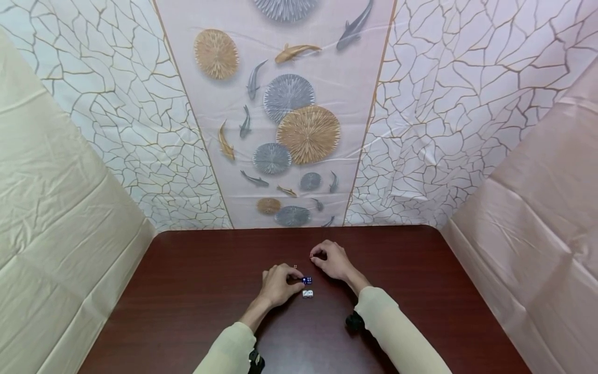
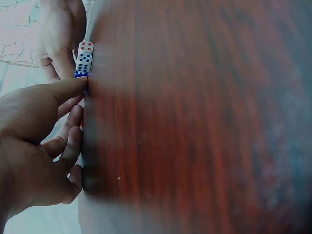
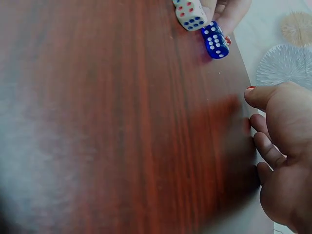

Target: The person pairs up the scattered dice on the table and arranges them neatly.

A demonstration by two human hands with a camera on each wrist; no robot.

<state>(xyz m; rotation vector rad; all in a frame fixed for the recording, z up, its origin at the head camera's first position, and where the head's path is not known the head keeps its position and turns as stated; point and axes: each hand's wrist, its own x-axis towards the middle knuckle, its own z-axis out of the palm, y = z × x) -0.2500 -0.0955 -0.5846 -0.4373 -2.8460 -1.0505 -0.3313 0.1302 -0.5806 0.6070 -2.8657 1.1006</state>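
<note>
**Tight pinches on a shiny, streaky brown table [image 1: 187, 301]**

The left hand [image 1: 279, 284], thumb and finger just a little apart, pinches shiny blue dice [image 1: 309, 280] at its fingertips. The right hand [image 1: 334, 261] pinches a tiny red die [image 1: 311, 255]. Smooth, spotted white dice [image 1: 307, 294] sit just beside the left thumb.

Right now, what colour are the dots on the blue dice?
White. The blue dice show best in the right wrist view.
</note>
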